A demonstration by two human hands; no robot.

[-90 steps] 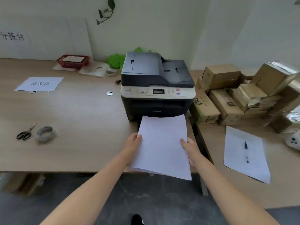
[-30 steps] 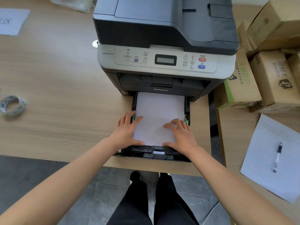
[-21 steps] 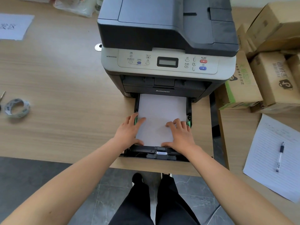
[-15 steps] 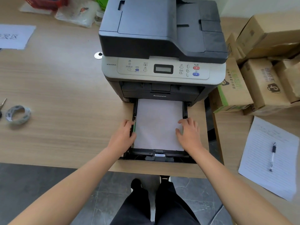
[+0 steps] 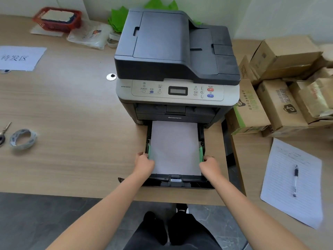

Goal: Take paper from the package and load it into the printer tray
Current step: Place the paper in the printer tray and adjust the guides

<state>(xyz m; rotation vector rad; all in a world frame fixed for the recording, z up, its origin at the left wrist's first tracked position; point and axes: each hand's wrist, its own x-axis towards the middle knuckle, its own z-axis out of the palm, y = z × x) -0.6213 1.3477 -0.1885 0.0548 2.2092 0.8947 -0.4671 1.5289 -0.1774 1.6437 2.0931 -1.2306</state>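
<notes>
On the pale wooden surface [image 5: 72, 123]: grey-and-black desktop printer [image 5: 177, 65], black pull-out tray [image 5: 175, 182] drawn open, white paper stack [image 5: 173, 147] lying flat inside. Left hand [image 5: 144, 164] and right hand [image 5: 210, 166] curled closed, each pinching a green side guide [image 5: 148, 150] against the stack's edges.

This was an office or small shipping room. A multifunction printer [image 5: 177, 69] sat at the centre of a wood-grain desk [image 5: 72, 123], with stacked cardboard boxes [image 5: 281, 83] crowding the right of the frame. A lined form [image 5: 288, 186] with a pen [image 5: 295, 179] lay at lower right. At the left edge were a tape roll [image 5: 22, 138] and a printed paper sign [image 5: 20, 57]; a red basket [image 5: 57, 18] stood upper left.
</notes>
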